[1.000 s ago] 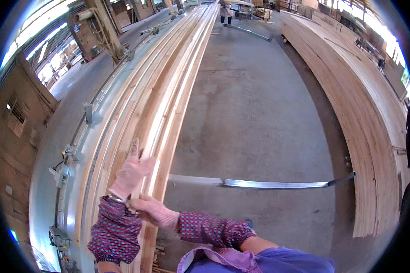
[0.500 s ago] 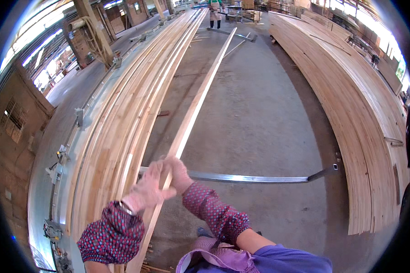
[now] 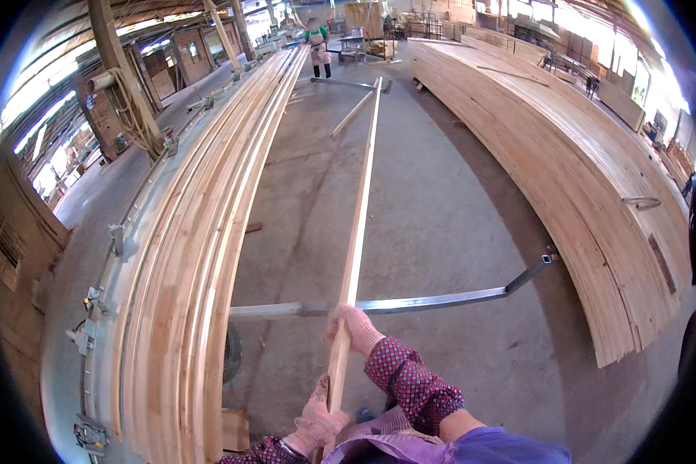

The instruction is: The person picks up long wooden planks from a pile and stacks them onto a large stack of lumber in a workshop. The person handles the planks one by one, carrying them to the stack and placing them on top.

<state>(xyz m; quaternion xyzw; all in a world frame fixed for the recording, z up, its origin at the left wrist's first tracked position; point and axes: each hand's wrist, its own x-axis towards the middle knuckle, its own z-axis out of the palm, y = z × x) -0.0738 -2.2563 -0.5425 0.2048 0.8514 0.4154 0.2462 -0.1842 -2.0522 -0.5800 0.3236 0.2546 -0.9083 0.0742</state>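
Observation:
A long, narrow wooden board (image 3: 361, 209) runs from close to my body far across the floor, a little right of the long wood stack. My right hand (image 3: 356, 329), in a pale pink knit glove, is closed round it just in front of the metal bar. Nearer to me, my left hand (image 3: 317, 421), gloved the same way, grips the board by its near end. Part of that end is hidden by the hand and my clothing. The board passes above the silver metal bar (image 3: 417, 304); I cannot tell whether it touches it.
Long boards (image 3: 189, 271) lie side by side on a machine bed at left. At right stands a big stack of long planks (image 3: 533, 147). A co-worker (image 3: 318, 48) stands at the far end. A shorter wood strip (image 3: 352, 114) lies beyond, beside the far metal bar (image 3: 344, 82).
The board has swung right, away from the boards at left. My hands have moved apart along it: the left one back toward my body, the right one a little right and nearer. The view has shifted.

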